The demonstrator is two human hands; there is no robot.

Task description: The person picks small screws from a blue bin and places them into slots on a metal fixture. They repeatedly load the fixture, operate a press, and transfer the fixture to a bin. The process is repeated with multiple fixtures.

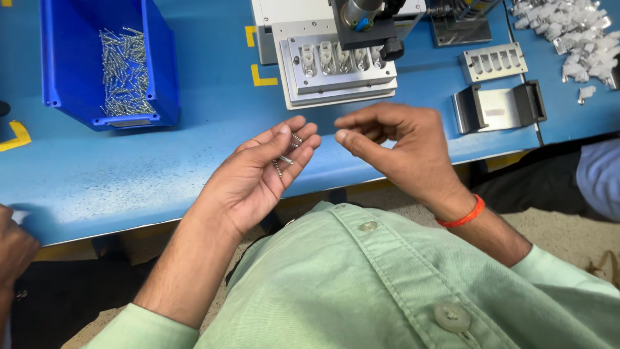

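Now | left hand: cupped open, cradling thin ribbed metal screws | right hand: fingers pinched, seemingly empty

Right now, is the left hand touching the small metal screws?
Touching. The head view shows the small metal screws lying on the fingers of the open left hand.
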